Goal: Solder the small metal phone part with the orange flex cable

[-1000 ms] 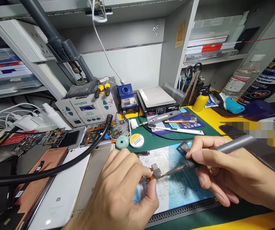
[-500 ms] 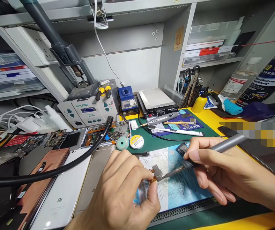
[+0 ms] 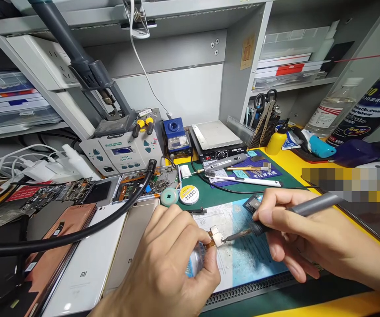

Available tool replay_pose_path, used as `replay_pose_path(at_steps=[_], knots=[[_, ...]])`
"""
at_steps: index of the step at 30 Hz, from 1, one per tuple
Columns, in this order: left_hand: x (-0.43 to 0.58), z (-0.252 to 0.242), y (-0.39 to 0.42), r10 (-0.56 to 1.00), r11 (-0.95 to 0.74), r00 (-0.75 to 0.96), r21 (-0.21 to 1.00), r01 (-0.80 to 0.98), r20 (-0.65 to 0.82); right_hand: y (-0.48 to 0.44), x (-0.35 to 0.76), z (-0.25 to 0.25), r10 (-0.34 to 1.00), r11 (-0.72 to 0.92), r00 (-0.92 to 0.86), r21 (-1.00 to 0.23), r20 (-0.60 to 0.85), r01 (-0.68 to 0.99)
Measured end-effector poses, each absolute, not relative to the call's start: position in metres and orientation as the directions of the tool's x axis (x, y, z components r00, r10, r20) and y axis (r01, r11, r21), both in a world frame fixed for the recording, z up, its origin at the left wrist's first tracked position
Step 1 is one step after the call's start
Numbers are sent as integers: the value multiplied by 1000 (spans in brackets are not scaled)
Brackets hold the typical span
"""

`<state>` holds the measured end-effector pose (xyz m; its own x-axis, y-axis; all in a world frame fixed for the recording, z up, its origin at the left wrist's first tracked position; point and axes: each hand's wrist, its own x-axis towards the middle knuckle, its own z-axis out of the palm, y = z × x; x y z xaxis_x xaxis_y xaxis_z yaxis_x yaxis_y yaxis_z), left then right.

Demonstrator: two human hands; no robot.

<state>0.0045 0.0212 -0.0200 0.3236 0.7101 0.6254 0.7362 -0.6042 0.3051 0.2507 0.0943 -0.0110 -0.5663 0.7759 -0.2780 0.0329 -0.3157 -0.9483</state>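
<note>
My left hand (image 3: 166, 259) is curled in a pinch around a small metal component on an orange flex strip (image 3: 216, 237), held just over a blue-and-white work mat (image 3: 256, 259). A bluish clear item sits under its fingers; I cannot name it. My right hand (image 3: 305, 233) grips a grey soldering iron (image 3: 312, 206) like a pen, and its dark tip touches the right side of the component.
White, gold and copper phones (image 3: 84, 264) lie at the left under a thick black hose (image 3: 77, 233). Behind stand a rework station (image 3: 124, 152), a hot plate (image 3: 214, 138), solder paste tins (image 3: 188, 194), tweezers and pens (image 3: 243, 176). Bottles (image 3: 329, 110) stand at the right.
The view and both hands shifted only slightly. The iron's tip stays against the component, with the handle tilted a little lower.
</note>
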Motion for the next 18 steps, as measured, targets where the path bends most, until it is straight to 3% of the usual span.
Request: replay_pose_path(at_steps=[18], knots=[[6,-19,22,716,-596,327,296,747,617,90,249,-5,803,-227,-537,-966,-258,124]])
